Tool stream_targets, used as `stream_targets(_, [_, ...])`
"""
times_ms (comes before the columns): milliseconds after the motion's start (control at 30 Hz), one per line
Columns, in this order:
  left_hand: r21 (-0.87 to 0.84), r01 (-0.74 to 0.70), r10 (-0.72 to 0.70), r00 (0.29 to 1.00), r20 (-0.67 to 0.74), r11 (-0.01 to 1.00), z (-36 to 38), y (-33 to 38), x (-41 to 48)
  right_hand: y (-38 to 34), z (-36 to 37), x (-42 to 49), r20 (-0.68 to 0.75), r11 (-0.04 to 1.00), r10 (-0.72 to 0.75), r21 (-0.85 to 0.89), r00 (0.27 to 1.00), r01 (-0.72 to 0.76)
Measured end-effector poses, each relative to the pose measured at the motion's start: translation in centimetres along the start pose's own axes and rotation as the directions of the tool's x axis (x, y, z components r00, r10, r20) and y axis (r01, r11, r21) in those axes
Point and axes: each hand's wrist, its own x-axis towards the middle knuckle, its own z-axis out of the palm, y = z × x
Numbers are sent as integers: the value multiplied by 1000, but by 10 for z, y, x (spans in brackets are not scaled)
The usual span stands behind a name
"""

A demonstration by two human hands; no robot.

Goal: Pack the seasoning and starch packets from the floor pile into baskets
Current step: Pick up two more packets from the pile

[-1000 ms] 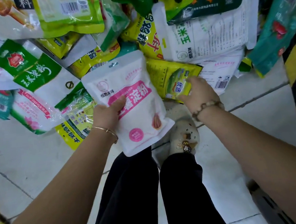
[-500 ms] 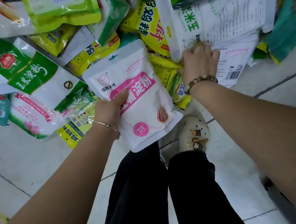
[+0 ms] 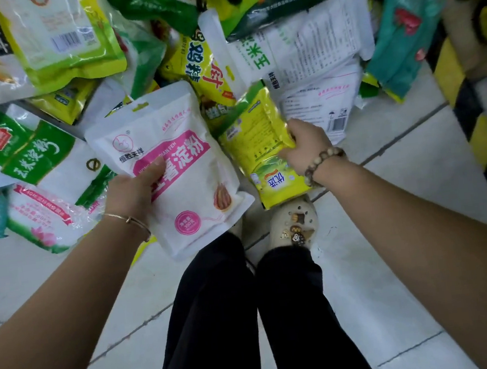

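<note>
My left hand (image 3: 136, 191) grips a white starch packet with a pink label (image 3: 182, 178) by its left edge, thumb on the front, holding it above the floor. My right hand (image 3: 306, 142) pinches the right edge of a yellow-green seasoning packet (image 3: 259, 150), lifted and tilted beside the white one. Behind both lies the floor pile: a white corn starch packet (image 3: 291, 45), a yellow packet with red lettering (image 3: 198, 66), green-and-white packets (image 3: 25, 151) and a teal packet (image 3: 403, 29). No basket is in view.
Pale tiled floor (image 3: 415, 191) spreads in front of the pile. My legs in black trousers and a beige clog (image 3: 295, 224) stand just below the held packets. A black-and-yellow striped edge (image 3: 481, 137) runs down the right side.
My right hand left the white corn starch packet, came back toward me and now holds the yellow-green packet raised off the pile. The left hand kept the white pink-labelled packet almost still.
</note>
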Motion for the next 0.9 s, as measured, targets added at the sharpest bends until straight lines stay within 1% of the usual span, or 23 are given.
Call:
stream_targets(67, [38,-33,32,999,24,999,-1,6,-16,12,-18,-23,-53,981,73,185,996,-62])
stream_targets(133, [61,-78,75,996,54,995,2,15,-37,23,-34,-47,-80,924,138,368,987,-99])
stream_targets(200, [87,-133,125,988,87,987,9,25,-57,30,-52,-72,-126,853,183,513,975,-93])
stream_targets(300, [93,-210,194,969,156,973,22,43,-86,36,-78,-110,-193,735,194,678,962,-12])
stream_targets(500, [80,-365,323,890,322,928,48,75,-146,52,-119,-181,-369,595,275,790,887,144])
stream_targets(600, [76,-430,369,841,395,900,60,82,-185,67,-133,-222,-441,540,338,814,832,212])
stream_targets(767, [129,-512,384,767,514,849,72,65,-248,103,-141,-296,-513,480,429,827,743,294])
stream_targets(900, [173,-589,396,704,590,790,89,30,-296,147,-139,-348,-531,440,460,833,712,336])
